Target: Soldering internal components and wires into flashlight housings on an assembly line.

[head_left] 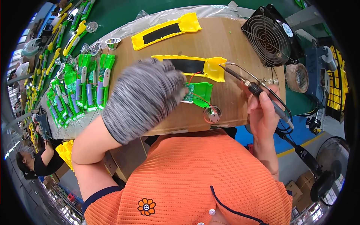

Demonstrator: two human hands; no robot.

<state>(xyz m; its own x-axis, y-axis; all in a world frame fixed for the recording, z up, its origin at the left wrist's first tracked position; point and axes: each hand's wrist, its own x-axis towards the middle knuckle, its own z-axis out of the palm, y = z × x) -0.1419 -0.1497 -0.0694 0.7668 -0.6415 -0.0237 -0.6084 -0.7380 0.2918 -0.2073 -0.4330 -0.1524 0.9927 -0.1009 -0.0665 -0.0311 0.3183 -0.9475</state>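
Observation:
My left hand [148, 97], in a grey striped glove, is closed over the left end of a green plastic housing [204, 92], hiding that end. A green circuit board [190, 92] sits in the housing. Red wires run from it, one to a small round metal-backed part [213, 115] at the cardboard's near edge. Bare, my right hand [262, 108] grips a soldering iron [256, 89] with a black and grey handle. The iron's tip points left over the wide end of a yellow plastic shell [215, 69] with a black strip, partly behind my glove.
A second yellow shell [191, 23] lies farther back on the cardboard [232, 41]. Several green housings [90, 82] with batteries crowd the left, near clear reflector cups [113, 42]. At the right stand a black fan [266, 37], a round tub [297, 78] and a blue device [317, 75].

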